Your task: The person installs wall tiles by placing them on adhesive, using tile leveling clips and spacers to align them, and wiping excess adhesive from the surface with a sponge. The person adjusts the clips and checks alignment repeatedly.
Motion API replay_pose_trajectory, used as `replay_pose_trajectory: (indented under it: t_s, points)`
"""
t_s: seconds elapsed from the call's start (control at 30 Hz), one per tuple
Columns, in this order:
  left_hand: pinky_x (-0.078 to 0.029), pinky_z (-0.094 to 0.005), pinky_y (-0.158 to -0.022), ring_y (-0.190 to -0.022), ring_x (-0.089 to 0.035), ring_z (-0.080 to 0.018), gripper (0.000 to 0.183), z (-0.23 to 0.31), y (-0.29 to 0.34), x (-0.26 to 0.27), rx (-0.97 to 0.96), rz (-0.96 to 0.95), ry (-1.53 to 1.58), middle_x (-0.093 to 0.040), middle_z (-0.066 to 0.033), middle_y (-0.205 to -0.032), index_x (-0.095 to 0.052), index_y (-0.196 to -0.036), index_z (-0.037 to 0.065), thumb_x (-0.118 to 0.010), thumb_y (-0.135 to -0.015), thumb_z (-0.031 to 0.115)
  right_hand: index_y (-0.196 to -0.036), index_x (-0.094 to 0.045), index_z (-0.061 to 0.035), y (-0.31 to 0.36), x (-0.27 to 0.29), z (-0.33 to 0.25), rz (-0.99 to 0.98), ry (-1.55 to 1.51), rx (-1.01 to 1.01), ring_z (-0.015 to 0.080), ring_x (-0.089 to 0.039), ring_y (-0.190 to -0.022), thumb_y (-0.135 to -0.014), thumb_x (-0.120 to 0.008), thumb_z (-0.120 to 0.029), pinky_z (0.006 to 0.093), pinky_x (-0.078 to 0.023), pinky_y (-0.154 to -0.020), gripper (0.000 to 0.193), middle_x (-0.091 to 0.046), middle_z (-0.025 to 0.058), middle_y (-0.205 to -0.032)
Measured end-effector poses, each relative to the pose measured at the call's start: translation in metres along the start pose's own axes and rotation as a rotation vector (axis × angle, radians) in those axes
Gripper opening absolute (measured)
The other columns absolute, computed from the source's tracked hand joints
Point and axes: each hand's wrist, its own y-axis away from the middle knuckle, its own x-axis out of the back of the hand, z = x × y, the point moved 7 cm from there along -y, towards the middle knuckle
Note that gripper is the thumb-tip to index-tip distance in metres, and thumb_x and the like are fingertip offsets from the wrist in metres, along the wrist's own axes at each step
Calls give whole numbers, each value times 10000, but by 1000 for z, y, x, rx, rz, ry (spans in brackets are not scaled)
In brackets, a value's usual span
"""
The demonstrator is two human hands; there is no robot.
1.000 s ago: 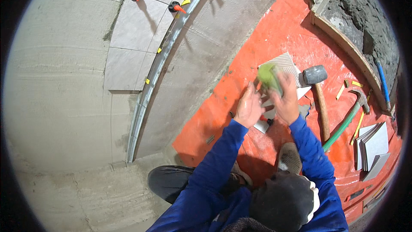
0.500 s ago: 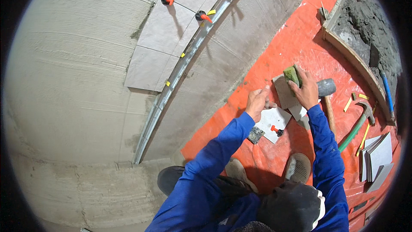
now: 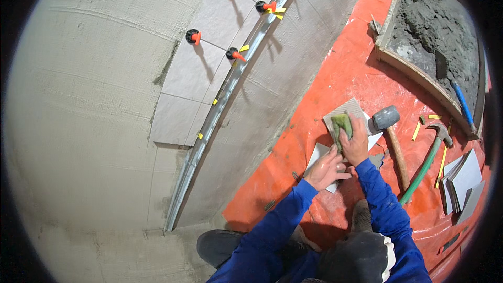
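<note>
Green, blocky foam sponge (image 3: 342,125), gripped in the right hand (image 3: 357,142), sits at one o'clock from the left hand (image 3: 326,170), whose fingers spread loosely. Likely light, soft and slippery when wet, it seems best pinched across its sides.

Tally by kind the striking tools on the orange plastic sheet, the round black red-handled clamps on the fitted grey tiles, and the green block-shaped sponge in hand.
Grey-headed mallet with wooden handle: 1
Green-handled metal claw hammer: 1
Round black red-handled clamps: 4
Green sponge, right hand: 1
Total: 7
</note>
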Motion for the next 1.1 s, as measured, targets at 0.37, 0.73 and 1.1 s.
replay_pose_trajectory:
  t_s: [0.37,0.73,1.1]
  points:
    - [-578,-340,-672,-710,-696,-236,328,127,13,52,-318,343,-461,-708,-110,-995,-619,-1169,37,-631,-955,285,-1402,-486,-202,-22,-7,34,-209,423,9,359,-500,-1115,-734,-777,-240,478,-421,-917,729,-517,168,-1193]
    - [-390,-595,-1048,-1328,-417,-446,739,190,40,-20,-207,-334,-112,-366,-183,-1514,-233,-1540,178,-350,-971,634,-1457,-370,-10,-34,6,-67,-199,-144,75,375,-388,-1373,-837,-705,-240,434,-308,-1132,741,-402,245,-1471]
    - [-298,-572,-1115,-1346,-371,-417,742,196,44,-84,-129,-685,121,-338,-172,-1512,-264,-1503,109,-312,-973,626,-1293,-581,-153,-34,-81,-252,-384,533,989,322,-375,-1382,-875,-575,-548,556,-232,-1137,575,-493,78,-1414]
